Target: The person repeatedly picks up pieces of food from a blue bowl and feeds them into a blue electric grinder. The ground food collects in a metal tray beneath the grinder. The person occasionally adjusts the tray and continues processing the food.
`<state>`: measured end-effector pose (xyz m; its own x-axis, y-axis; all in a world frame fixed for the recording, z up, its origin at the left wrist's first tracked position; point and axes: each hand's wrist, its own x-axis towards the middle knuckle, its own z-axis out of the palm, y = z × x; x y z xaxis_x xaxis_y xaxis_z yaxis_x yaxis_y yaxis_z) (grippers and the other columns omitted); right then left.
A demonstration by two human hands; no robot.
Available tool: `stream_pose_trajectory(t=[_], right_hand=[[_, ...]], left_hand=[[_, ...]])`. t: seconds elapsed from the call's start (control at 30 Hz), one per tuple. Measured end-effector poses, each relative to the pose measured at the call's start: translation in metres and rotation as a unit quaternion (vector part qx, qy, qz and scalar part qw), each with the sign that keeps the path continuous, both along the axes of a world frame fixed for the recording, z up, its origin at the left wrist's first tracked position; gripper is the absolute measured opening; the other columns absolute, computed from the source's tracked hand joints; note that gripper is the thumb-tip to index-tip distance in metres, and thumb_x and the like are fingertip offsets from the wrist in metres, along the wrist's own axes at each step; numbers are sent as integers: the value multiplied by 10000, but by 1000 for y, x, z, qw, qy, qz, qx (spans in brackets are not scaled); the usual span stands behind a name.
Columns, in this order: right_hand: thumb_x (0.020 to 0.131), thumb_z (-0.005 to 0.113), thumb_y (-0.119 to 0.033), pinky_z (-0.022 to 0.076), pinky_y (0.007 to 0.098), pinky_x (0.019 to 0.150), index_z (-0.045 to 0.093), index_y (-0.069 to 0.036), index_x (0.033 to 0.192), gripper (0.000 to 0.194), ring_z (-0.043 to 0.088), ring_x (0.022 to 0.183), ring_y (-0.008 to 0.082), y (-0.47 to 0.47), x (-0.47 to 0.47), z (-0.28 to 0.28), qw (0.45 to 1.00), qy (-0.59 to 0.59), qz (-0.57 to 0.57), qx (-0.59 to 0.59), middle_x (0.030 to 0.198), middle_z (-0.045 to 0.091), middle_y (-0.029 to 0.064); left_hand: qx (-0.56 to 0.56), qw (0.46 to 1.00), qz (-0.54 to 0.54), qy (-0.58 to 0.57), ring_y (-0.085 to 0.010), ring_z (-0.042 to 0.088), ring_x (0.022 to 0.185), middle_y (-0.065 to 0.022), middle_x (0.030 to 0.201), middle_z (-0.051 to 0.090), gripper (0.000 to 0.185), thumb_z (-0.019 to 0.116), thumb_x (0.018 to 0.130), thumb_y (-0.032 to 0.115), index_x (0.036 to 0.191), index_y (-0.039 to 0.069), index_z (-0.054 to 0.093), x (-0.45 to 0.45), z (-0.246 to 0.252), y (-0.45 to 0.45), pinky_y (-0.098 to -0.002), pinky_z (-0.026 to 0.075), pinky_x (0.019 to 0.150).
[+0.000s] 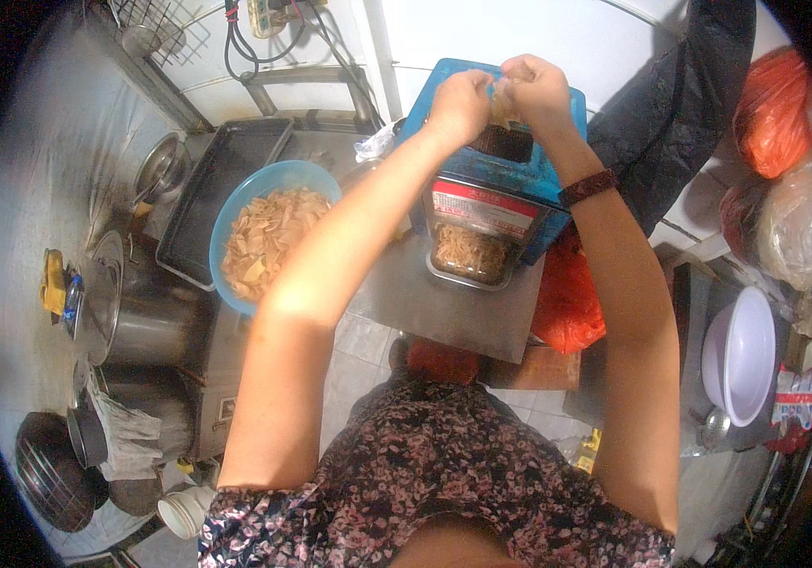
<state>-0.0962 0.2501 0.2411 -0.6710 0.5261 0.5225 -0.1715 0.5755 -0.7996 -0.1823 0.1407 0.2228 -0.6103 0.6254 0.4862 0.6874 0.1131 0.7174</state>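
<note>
Both hands are raised over the opening in the top of a blue-topped machine, likely a food shredder. My left hand and my right hand are close together, fingers pinched on a thin pale food piece hanging between them; its exact shape is blurred. Below the machine's front, which bears red and white writing, a clear plastic container holds pale shredded food. Left of my forearm stands a light-blue bowl full of flat, tan food slices, partly hidden by my arm.
A metal table carries the machine. Behind the bowl lies a dark rectangular tray. Large metal pots stand at left. An orange plastic bag hangs beside the table's right side. A white bowl sits farther right.
</note>
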Motion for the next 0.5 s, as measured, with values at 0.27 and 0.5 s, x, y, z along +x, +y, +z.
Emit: stream_pose_trajectory(t=[0.27, 0.5], right_hand=[[776, 656, -14, 464, 266, 716, 623, 9, 935, 164, 563, 775, 121, -2, 1, 2, 996, 32, 43, -66, 846, 634, 45], [757, 583, 5, 475, 248, 524, 640, 17, 875, 131, 576, 615, 110, 3, -8, -6, 988, 76, 79, -104, 697, 613, 53]], left_hand=[[-3, 999, 29, 32, -373, 608, 939, -221, 955, 640, 230, 525, 829, 103, 1001, 20, 653, 3, 6, -4, -418, 477, 828], [5, 999, -26, -26, -356, 616, 918, -212, 943, 644, 221, 551, 814, 66, 1010, 32, 646, 3, 4, 2, -394, 481, 801]])
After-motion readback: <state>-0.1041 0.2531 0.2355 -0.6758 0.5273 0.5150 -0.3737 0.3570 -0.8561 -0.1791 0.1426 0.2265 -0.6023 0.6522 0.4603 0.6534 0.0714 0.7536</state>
